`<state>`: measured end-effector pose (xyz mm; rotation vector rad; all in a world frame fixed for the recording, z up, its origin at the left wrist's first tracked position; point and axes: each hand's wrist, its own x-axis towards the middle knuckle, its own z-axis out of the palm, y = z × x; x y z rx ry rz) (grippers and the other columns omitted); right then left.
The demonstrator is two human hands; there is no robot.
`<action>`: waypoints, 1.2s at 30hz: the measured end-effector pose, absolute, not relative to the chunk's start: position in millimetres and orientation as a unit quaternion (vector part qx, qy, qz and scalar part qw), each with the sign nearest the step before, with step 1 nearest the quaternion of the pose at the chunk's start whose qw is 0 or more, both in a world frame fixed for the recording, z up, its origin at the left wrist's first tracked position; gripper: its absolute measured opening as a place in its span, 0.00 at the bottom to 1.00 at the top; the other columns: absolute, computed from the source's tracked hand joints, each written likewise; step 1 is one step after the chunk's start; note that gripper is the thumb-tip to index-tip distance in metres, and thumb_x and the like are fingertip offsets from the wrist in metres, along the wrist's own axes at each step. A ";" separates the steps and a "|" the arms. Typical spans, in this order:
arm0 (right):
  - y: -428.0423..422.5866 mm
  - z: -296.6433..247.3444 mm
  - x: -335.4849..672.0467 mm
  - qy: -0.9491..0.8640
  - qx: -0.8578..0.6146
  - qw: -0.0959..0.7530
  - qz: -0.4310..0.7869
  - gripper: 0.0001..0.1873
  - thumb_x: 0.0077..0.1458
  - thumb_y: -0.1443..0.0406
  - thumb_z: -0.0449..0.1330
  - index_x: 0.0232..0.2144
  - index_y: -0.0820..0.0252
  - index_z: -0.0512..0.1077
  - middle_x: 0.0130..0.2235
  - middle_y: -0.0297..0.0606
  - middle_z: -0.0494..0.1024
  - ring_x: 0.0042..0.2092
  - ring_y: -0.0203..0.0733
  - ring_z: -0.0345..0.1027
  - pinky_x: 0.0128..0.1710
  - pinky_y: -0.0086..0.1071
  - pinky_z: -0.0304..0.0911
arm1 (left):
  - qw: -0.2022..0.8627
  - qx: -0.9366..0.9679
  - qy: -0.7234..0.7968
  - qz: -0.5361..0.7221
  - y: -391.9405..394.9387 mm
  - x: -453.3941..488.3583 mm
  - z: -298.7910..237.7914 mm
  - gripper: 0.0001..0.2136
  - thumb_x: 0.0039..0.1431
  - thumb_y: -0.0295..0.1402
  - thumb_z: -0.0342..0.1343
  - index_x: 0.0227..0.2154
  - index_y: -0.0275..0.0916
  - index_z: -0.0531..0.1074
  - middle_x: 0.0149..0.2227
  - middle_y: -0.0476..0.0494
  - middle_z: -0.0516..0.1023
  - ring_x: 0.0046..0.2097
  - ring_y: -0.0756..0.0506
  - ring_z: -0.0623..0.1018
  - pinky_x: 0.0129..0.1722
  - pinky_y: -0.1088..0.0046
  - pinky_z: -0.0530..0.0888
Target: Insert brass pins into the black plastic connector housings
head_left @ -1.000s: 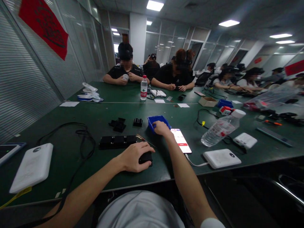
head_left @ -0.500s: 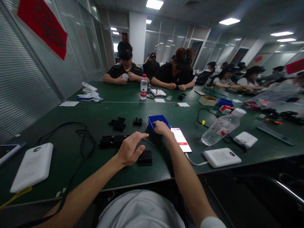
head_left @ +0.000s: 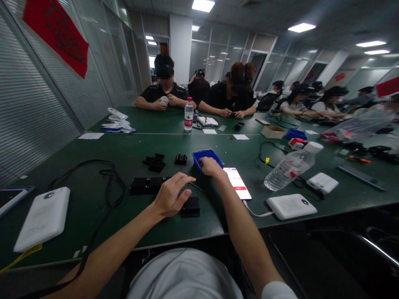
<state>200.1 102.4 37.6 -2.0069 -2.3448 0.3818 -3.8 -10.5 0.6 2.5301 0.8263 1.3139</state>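
Note:
My left hand (head_left: 171, 197) hovers with fingers stretched out just above and left of a small black block (head_left: 190, 207) on the green table (head_left: 93, 199); it holds nothing. Behind it lies a long black part (head_left: 146, 185) and a thin screwdriver (head_left: 196, 187). My right hand (head_left: 211, 166) reaches into a small blue tray (head_left: 202, 156), its fingers curled down inside; what they pinch is hidden. A lit phone (head_left: 237, 183) lies just right of that wrist.
Small black parts (head_left: 156, 162) lie further back. A tipped water bottle (head_left: 289, 167) and white power banks (head_left: 291, 206) are at right, another power bank (head_left: 42, 219) and a black cable (head_left: 107, 187) at left. People sit along the far side.
My left hand let go of the small black block, lifted off it and spread its fingers. My right hand has stayed in the blue tray.

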 end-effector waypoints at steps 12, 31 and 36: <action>104.6 36.3 202.6 -0.767 -0.631 0.047 0.110 0.19 0.56 0.72 0.62 0.51 0.62 0.78 0.51 0.52 0.83 0.54 0.56 0.76 0.50 0.35 0.68 | 0.087 0.850 0.282 0.436 -11.2 -4.5 1.2 0.21 0.76 0.44 0.39 0.53 0.36 0.71 0.46 0.37 0.76 0.47 0.41 0.77 0.46 0.64 0.74; 107.8 35.4 204.8 -0.731 -0.670 0.043 0.119 0.15 0.52 0.71 0.66 0.44 0.63 0.81 0.49 0.54 0.83 0.52 0.57 0.77 0.50 0.37 0.69 | 0.089 0.849 0.289 0.434 -11.4 -4.3 2.4 0.22 0.76 0.45 0.38 0.53 0.38 0.72 0.46 0.37 0.76 0.47 0.41 0.78 0.46 0.64 0.74; 103.6 41.9 207.1 -0.723 -0.675 0.089 0.117 0.16 0.50 0.72 0.66 0.43 0.60 0.81 0.48 0.49 0.83 0.50 0.53 0.77 0.48 0.34 0.67 | 0.087 0.848 0.290 0.434 -11.5 -4.3 2.6 0.20 0.75 0.44 0.39 0.53 0.38 0.72 0.46 0.37 0.76 0.48 0.41 0.78 0.47 0.64 0.74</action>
